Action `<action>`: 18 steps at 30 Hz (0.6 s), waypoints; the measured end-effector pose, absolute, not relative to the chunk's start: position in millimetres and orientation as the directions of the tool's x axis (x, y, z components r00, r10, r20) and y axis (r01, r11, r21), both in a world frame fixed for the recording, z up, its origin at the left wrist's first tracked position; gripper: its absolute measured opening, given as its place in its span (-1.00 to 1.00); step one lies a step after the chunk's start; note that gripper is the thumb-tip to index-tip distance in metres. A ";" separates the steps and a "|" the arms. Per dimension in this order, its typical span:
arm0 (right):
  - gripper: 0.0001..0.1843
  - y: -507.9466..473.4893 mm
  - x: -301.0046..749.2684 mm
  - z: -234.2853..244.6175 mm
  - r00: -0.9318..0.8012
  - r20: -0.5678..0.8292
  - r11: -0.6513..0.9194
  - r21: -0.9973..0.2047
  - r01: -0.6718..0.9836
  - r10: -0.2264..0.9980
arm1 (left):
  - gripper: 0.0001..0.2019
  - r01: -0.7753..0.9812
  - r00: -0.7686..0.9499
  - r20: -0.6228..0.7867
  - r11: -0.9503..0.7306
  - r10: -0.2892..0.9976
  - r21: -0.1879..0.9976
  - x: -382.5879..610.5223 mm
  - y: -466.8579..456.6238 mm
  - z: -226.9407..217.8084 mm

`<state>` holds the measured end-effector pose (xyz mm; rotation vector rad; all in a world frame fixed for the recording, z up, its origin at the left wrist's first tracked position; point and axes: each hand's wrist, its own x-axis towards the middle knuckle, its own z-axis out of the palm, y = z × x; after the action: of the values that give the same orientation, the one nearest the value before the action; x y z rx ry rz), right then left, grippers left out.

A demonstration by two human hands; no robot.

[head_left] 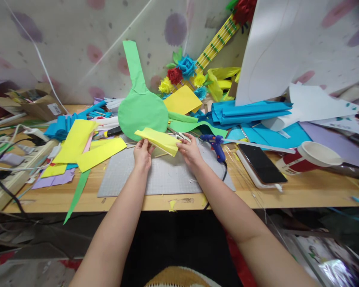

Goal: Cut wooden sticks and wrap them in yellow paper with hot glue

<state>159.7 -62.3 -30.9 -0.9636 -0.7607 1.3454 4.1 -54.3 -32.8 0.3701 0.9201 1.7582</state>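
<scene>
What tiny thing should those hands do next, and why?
Perhaps bring what look like scissors to the yellow paper's edge for one small snip: the left hand pinches one end of the paper, and the right hand, at the other end, seems to hold the scissors.

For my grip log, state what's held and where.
The left hand grips the yellow paper near its left end; the right hand is at the paper's right end, grip unclear.

Bright, diffuse light; soft blur, edges stretched
</scene>
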 end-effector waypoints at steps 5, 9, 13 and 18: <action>-0.37 -55.8 167.2 -30.9 0.284 0.170 0.243 -0.938 -0.246 0.944 | -0.88 -0.613 -0.371 -0.172 -0.101 0.913 0.784 5.0 -54.2 -32.8; -0.41 -53.5 167.1 -32.9 0.333 0.286 0.322 -0.945 -0.057 0.899 | -0.86 -0.592 -0.347 -0.174 -0.071 0.921 0.802 7.1 -56.4 -30.5; -0.35 -52.8 166.6 -35.4 0.346 0.249 0.292 -0.953 -0.079 0.905 | -0.85 -0.561 -0.357 -0.199 -0.039 0.913 0.827 10.7 -58.9 -27.8; -0.27 -58.6 167.6 -35.2 0.396 0.182 0.223 -0.973 -0.058 0.900 | -0.89 -0.530 -0.389 -0.185 -0.055 0.902 0.846 12.2 -60.0 -27.8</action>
<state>167.6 -58.6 -35.2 -1.1484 -0.9362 0.8161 12.2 -60.0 -27.8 0.4899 1.0979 1.6760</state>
